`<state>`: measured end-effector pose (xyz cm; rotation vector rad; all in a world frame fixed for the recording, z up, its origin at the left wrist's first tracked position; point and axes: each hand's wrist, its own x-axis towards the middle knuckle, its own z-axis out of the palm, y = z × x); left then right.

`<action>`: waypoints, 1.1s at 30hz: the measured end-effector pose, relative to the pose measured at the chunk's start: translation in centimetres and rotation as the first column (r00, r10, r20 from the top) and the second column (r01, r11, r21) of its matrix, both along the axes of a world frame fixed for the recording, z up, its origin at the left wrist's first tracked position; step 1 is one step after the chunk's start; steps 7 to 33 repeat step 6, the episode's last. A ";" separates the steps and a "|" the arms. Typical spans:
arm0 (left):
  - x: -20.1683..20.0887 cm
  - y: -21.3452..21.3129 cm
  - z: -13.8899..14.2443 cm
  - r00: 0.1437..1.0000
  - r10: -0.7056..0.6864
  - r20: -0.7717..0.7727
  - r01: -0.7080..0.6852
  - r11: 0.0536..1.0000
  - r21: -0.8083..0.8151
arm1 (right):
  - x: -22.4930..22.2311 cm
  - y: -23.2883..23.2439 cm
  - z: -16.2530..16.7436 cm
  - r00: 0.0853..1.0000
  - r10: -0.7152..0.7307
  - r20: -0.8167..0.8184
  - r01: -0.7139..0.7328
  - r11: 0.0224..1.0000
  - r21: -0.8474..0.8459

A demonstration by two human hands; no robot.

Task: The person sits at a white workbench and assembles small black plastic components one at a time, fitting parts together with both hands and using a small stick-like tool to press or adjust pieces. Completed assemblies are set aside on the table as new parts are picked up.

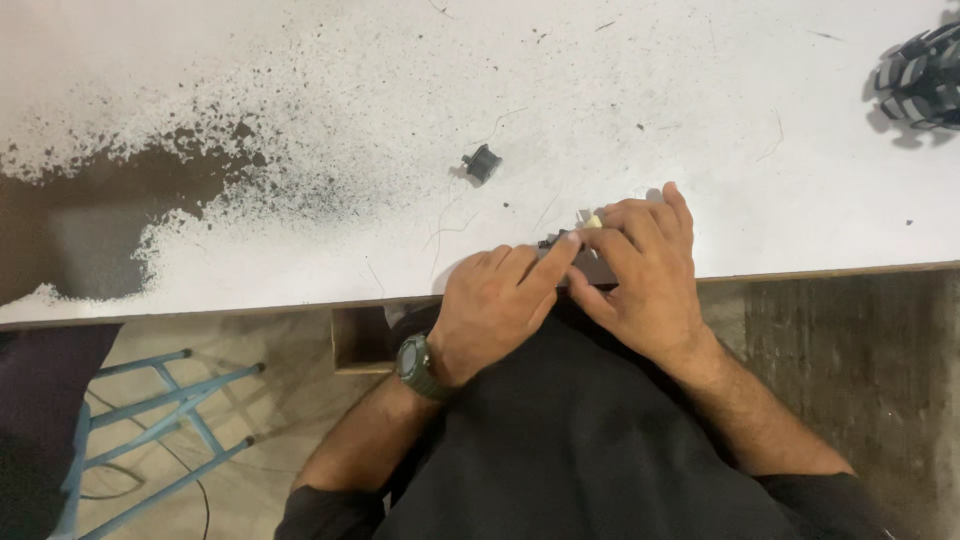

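Hands (570,290) around possibly metal part (575,255)

Black bushing (482,164) — roller wheel (918,78), blue stool (150,425)

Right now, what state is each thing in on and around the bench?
left hand: closed on the small part, forefinger stretched along it.
right hand: fingers curled over the same part at the table edge.
small part: pinched between both hands, mostly hidden.
black bushing: loose on the table, apart from the hands.
roller wheel: lying at the far right corner, untouched.
white table: stained with black spatter.
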<state>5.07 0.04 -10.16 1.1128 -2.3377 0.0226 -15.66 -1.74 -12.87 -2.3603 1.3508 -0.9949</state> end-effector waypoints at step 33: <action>0.7 -0.7 3.7 1.000 0.007 -0.021 -0.008 0.997 -0.080 | -0.1 0.7 -0.7 0.998 -0.055 -0.031 0.056 0.998 0.020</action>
